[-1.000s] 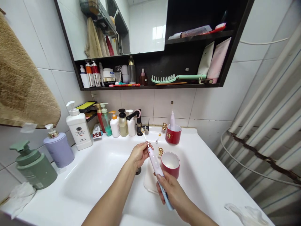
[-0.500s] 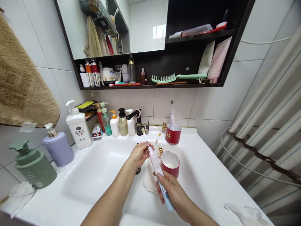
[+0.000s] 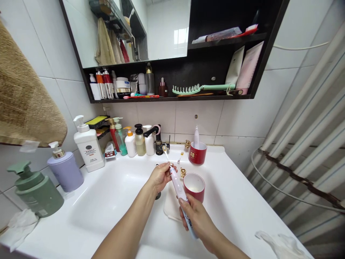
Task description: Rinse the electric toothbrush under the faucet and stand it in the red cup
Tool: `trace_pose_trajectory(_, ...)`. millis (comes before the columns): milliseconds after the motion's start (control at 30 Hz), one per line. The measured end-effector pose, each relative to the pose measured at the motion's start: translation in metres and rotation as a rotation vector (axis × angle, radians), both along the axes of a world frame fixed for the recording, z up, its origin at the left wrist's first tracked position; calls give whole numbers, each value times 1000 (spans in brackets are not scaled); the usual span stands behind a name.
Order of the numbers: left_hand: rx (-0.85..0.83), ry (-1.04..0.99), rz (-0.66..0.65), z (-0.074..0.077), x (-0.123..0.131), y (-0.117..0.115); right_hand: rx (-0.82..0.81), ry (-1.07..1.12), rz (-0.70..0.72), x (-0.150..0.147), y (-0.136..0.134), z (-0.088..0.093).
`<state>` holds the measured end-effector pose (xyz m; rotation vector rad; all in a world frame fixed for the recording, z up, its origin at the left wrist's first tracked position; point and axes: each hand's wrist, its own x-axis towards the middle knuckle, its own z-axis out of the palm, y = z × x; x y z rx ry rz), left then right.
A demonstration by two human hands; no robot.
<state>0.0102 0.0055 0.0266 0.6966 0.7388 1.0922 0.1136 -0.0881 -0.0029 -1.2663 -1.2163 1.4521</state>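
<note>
Electric toothbrush (image 3: 177, 184) is held aslant above the white sink (image 3: 107, 205). Its handle is gripped by the right hand (image 3: 198, 214), fingers curled closed; the base of its brush head (image 3: 166, 154) is pinched by the left hand (image 3: 160, 176), thumb and fingertips together. A red cup (image 3: 199, 195) is seen just beyond the right hand.

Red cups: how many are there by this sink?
2. One red cup stands near the back of the sink, holding an upright pale handle; the other red cup is nearer, just beyond the right hand.
</note>
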Motion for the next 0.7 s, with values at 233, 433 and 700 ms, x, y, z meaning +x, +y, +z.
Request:
trace_pose_trajectory(233, 19, 20, -27, 2, 0, -2, -12, 18, -1, 0, 0, 2)
trace_pose_trajectory(433, 40, 38, -48, 1, 0, -3, -26, 18, -12, -1, 2, 4)
trace_pose_trajectory(700, 49, 73, -56, 0, 1, -2, -18, 20, -21, 0, 1, 4)
